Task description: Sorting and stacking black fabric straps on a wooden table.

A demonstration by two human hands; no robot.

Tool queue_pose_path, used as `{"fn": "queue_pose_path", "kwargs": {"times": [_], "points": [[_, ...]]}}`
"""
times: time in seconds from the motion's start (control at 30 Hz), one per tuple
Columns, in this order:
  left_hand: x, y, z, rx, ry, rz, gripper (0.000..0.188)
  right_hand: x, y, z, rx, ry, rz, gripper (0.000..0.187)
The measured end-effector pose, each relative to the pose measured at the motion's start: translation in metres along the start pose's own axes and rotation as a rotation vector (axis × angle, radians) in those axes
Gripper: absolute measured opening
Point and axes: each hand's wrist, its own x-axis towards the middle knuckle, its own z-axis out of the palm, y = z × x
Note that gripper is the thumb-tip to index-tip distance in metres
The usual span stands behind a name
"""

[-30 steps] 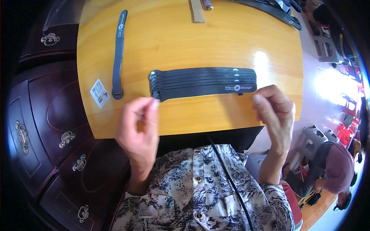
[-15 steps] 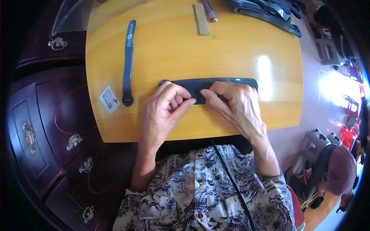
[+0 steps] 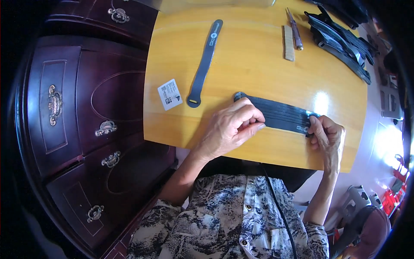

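A flat stack of dark cable straps lies side by side on the yellow table. Over its lower left edge my left hand is closed, thumb and forefinger pinched together at the straps; the hand hides part of that end. At the opposite end, my right hand pinches the stack's right edge between thumb and curled fingers. A single dark grey strap, with a slotted round end nearest me, lies apart to the left. Beside that end sits a white printed label.
A tan strip and a screwdriver-like tool with a purplish handle lie at the far side. More dark straps are heaped at the far right. Dark drawers with metal handles stand left. A person is at lower right.
My view has shifted, so the table sits differently in it. My hands have spread apart: the right has moved to the stack's right end, baring its middle. The left remains near the left end.
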Motion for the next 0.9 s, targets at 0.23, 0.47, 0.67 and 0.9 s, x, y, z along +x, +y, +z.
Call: {"fn": "queue_pose_path", "kwargs": {"times": [0.23,0.47,0.67,0.9], "points": [[-0.021,-0.002,-0.007,0.247,0.155,0.16,0.023,-0.02,-0.017,-0.011,-0.133,0.06,-0.075,0.029],[0.011,0.005,0.015,0.7,-0.023,0.246,0.067,0.006,-0.033,0.029,-0.731,0.172,-0.754,0.049],[0.017,-0.006,0.014,0.793,-0.098,0.234,0.067,0.016,-0.016,0.026,-0.808,0.058,-0.636,0.055],[0.018,-0.002,0.015,0.832,-0.107,0.245,0.067,0.015,-0.008,0.025,-0.739,0.06,-0.642,0.054]]}}
